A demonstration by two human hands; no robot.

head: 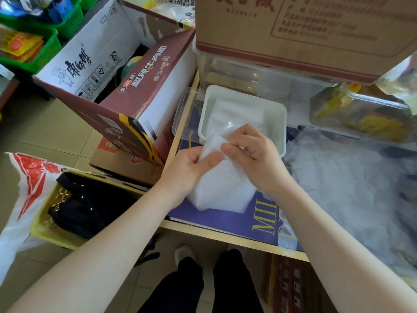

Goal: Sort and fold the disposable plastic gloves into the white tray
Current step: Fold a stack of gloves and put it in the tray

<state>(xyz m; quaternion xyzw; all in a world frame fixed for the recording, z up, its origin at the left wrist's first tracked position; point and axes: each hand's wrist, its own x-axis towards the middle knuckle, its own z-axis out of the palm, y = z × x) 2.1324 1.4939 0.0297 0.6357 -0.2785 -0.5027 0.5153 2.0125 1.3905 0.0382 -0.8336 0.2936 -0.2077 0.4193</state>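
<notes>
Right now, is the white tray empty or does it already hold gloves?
Not empty. The white tray holds a flat layer of folded gloves; both hands grip another glove bundle at its near edge.

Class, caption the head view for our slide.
Both hands fold a plastic glove before the white tray.
</notes>
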